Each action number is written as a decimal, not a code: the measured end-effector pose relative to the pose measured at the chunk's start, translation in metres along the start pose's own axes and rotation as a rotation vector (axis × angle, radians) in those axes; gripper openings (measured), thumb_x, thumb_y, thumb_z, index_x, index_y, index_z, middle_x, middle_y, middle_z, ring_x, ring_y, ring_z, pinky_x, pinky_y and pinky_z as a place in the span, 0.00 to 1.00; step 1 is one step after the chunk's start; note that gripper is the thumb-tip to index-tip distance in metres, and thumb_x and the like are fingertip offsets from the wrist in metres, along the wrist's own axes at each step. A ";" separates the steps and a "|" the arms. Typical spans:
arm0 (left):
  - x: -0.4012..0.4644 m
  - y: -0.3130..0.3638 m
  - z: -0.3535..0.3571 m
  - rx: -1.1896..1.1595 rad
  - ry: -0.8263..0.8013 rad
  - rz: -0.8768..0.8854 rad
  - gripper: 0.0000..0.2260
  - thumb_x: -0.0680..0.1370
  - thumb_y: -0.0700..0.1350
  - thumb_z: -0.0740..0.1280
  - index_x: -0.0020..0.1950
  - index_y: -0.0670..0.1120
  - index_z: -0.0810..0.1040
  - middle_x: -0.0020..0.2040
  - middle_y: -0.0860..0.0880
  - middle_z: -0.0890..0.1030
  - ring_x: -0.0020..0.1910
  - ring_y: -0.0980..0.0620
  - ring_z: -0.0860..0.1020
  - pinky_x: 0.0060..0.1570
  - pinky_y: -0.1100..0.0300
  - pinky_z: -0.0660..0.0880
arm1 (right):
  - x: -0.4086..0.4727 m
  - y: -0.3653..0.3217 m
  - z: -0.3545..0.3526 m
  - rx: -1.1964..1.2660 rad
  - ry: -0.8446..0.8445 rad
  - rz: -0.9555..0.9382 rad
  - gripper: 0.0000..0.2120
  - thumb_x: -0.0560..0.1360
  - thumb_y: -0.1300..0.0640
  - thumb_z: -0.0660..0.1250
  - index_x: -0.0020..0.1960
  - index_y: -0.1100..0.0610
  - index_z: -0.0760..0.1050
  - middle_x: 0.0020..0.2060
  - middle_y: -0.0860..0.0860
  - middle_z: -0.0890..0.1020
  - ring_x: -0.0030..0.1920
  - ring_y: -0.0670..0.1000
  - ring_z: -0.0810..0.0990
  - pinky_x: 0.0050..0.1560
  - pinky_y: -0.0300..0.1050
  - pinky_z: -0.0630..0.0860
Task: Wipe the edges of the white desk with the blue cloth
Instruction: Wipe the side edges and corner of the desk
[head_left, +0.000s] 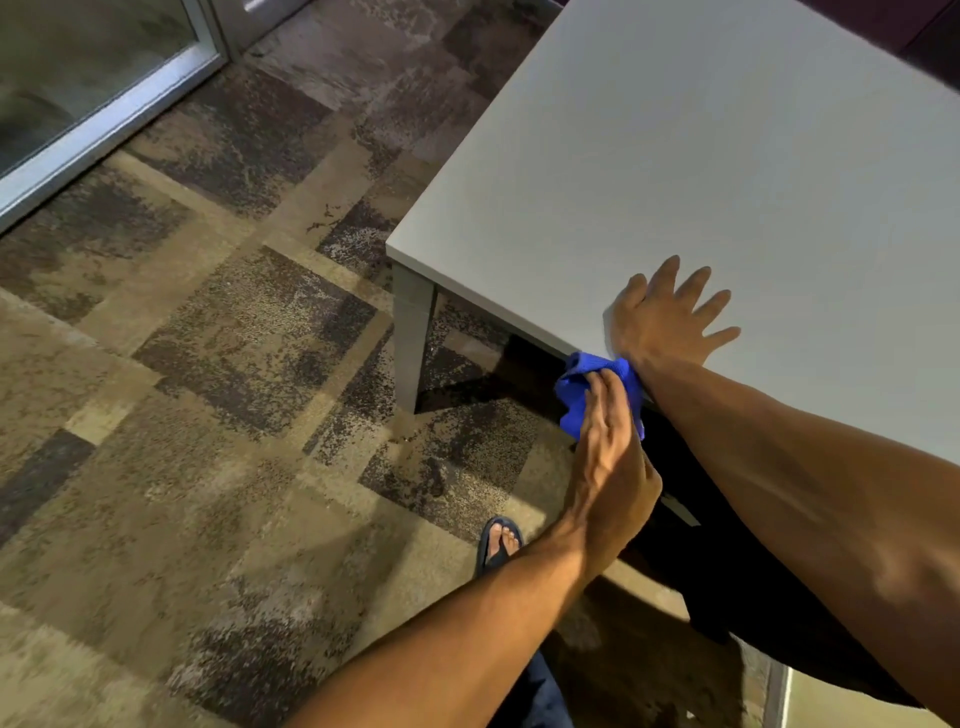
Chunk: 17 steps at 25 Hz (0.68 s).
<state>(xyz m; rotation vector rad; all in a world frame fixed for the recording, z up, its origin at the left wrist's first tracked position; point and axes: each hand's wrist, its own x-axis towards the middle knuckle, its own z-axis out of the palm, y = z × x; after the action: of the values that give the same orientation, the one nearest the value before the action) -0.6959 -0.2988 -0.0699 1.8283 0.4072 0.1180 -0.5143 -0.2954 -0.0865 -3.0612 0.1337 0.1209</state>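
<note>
The white desk (675, 156) fills the upper right, with its near left corner toward the middle of the view. A crumpled blue cloth (574, 387) is pressed against the desk's front edge, a little right of that corner. My left hand (608, 457) reaches up from the lower left and grips the cloth, fingers over it. My right hand (665, 317) lies flat on the desk top just above the cloth, fingers spread and holding nothing; its forearm crosses the desk's edge.
A grey desk leg (413, 338) stands at the corner, with dark space under the desk behind it. Patterned brown carpet (208, 415) covers the floor. A glass door with a metal frame (104, 124) is at the upper left. My sandalled foot (498, 540) stands near the desk.
</note>
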 end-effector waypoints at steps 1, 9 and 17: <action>-0.002 -0.003 -0.001 0.021 -0.044 0.015 0.32 0.78 0.32 0.56 0.80 0.40 0.46 0.81 0.42 0.50 0.80 0.46 0.52 0.78 0.56 0.52 | 0.000 -0.001 0.001 -0.011 -0.023 -0.006 0.34 0.79 0.38 0.38 0.83 0.47 0.48 0.83 0.54 0.48 0.82 0.65 0.43 0.75 0.75 0.40; -0.013 -0.023 -0.036 0.084 -0.426 0.166 0.31 0.73 0.28 0.61 0.76 0.41 0.66 0.73 0.41 0.71 0.73 0.47 0.69 0.68 0.71 0.57 | -0.001 0.002 -0.053 0.015 -0.287 -0.070 0.29 0.86 0.41 0.50 0.83 0.51 0.53 0.82 0.64 0.49 0.79 0.74 0.49 0.74 0.76 0.52; -0.034 -0.047 -0.103 -0.397 -0.105 -0.229 0.28 0.68 0.37 0.65 0.67 0.50 0.67 0.64 0.46 0.75 0.58 0.52 0.78 0.60 0.55 0.75 | 0.009 0.006 -0.056 0.014 -0.461 -0.220 0.38 0.84 0.36 0.47 0.83 0.57 0.40 0.82 0.64 0.41 0.79 0.72 0.38 0.74 0.75 0.38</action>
<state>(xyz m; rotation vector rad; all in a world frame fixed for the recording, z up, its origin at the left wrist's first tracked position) -0.7671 -0.2048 -0.0792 1.3816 0.4792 -0.0531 -0.5017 -0.3066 -0.0316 -2.9122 -0.2261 0.7916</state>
